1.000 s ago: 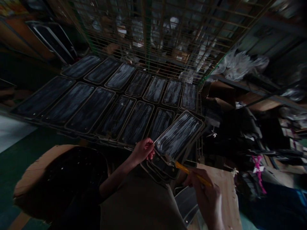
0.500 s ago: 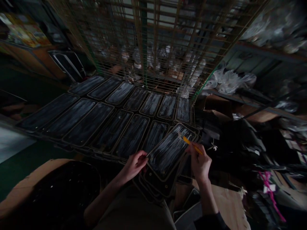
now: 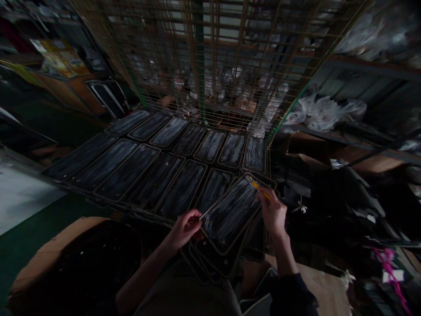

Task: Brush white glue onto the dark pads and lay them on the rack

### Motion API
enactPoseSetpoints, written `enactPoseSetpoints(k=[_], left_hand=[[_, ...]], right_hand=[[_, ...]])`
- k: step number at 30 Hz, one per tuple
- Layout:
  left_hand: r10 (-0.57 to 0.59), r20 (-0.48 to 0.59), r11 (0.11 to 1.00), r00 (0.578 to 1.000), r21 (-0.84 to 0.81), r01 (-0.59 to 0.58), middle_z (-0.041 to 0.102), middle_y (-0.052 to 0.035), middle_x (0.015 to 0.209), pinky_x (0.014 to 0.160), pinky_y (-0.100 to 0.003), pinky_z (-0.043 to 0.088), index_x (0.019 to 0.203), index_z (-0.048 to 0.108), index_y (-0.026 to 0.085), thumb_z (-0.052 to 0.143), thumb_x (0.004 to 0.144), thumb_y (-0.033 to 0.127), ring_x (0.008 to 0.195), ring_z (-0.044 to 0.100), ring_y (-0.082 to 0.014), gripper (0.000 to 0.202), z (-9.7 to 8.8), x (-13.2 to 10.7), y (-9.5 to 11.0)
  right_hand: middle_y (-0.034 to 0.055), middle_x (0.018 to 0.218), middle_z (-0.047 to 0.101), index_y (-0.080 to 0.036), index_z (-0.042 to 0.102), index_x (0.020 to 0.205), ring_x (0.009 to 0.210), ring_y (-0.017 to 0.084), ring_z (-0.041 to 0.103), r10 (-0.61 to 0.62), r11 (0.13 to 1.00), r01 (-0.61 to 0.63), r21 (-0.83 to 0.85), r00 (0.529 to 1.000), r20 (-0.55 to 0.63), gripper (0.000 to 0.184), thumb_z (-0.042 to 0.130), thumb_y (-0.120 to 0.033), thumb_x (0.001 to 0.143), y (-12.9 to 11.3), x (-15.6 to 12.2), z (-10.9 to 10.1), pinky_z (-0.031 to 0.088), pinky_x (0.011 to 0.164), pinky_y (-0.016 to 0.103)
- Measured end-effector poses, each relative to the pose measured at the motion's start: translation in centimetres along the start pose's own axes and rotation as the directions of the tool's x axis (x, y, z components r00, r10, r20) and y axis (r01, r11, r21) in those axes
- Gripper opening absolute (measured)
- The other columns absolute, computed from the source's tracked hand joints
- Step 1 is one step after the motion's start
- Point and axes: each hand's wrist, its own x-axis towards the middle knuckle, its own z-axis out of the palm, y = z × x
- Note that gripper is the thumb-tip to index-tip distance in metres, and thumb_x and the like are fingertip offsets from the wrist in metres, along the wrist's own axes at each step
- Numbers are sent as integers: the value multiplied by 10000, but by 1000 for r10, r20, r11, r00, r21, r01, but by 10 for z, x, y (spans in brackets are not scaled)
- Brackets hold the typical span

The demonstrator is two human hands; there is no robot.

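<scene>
My left hand pinches the left edge of a dark rectangular panel with rounded corners and whitish streaks over its face. Closed round the yellow handle of a small brush is my right hand. The brush tip touches the panel near its far end. Beneath this panel lie more dark panels, stacked unevenly toward my lap. Two rows of similar streaked panels lie side by side just beyond.
A wire mesh rack with green posts rises behind the rows. At left front stands a round container with a glossy black inside. Plastic bags sit on the right shelf; cardboard lies at lower right.
The brush and my right hand have shifted slightly toward the panel's far edge. My left hand still grips the same edge. The whole view has turned a little.
</scene>
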Motion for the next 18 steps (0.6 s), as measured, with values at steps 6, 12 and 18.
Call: enactPoseSetpoints(k=[6,12,18], left_hand=[[-41,-21,997,999,-63,39,622,25,689,506,-246,524,884,507,170,661,769,410,550,657,-148,308,4,0,-1],[-50,-34,995,998,-85,47,629,22,669,494,-249,521,884,511,163,684,755,413,522,649,-148,330,4,-2,1],[-92,16,976,996,-199,93,653,-4,681,508,-233,498,947,565,144,684,784,345,543,649,-144,285,3,-4,-2]], right_hand=[[22,868,738,-216,665,1050,676,153,690,-42,985,38,-169,999,-19,305,470,-439,974,10,-18,-30,460,569,219],[6,851,720,-228,652,1058,653,140,667,-68,986,79,-149,995,78,219,514,-370,963,-18,-70,-49,467,591,230],[2,783,712,-229,635,1094,698,161,687,222,961,-232,148,972,79,241,528,-386,947,-47,-89,-69,522,634,238]])
